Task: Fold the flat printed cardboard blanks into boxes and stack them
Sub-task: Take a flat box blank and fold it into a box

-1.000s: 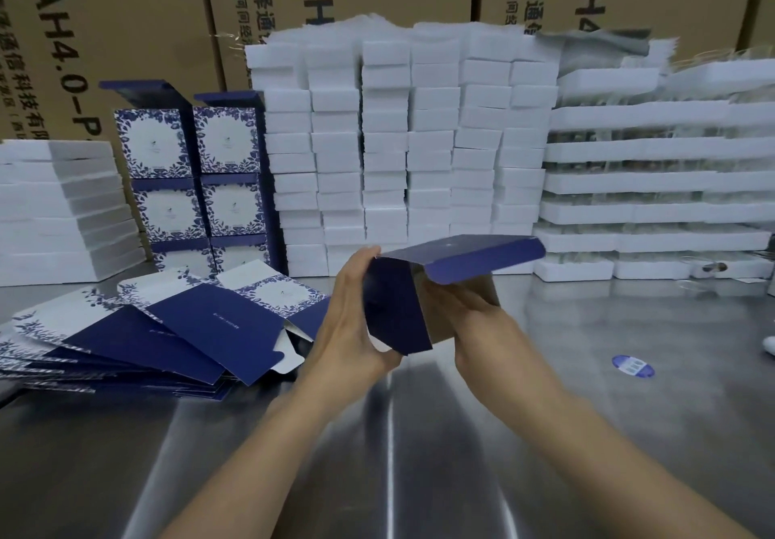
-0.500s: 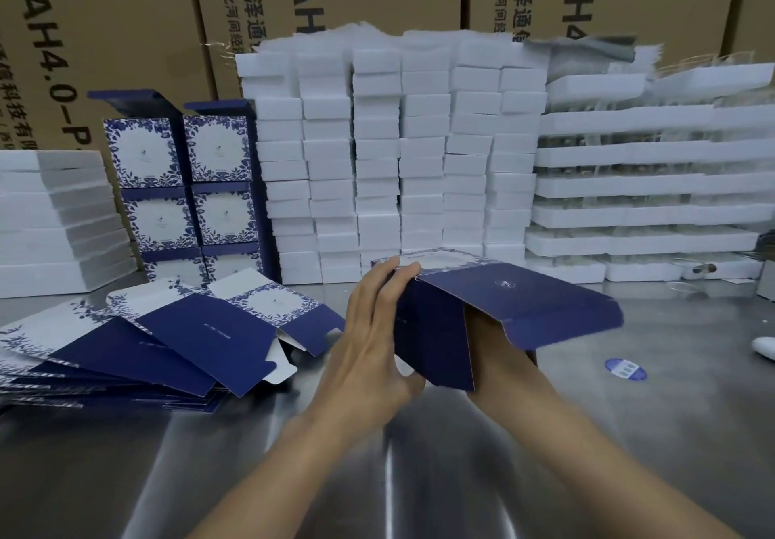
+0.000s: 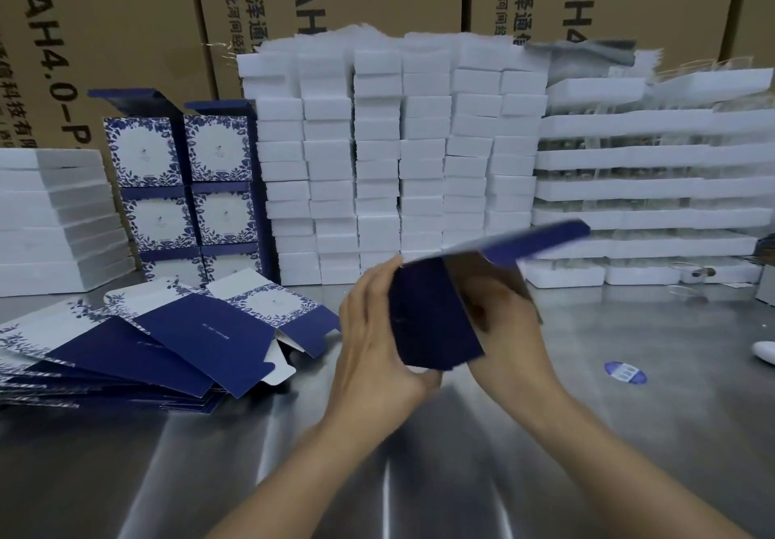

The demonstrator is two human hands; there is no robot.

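Since half a second ago: lid flap of the half-folded box point(image 3: 436, 320) has swung up from a downward slant to nearly level, pointing right; blurred. Box is held above the metal table point(image 3: 629, 433), between both hands. Navy side panel faces the camera, long axis running up and down, tilted slightly left at top. Left hand point(image 3: 373, 341) grips the box's left edge, fingers straight along the panel, thumb beneath the lower corner. Right hand point(image 3: 507, 320) sits behind the panel; fingers reach inside the box (grip hidden, cannot tell). Left of the left fingers: fanned pile of flat blanks point(image 3: 146, 337). Beyond them, stacked finished boxes point(image 3: 180, 186) and white foam blocks point(image 3: 398, 161).
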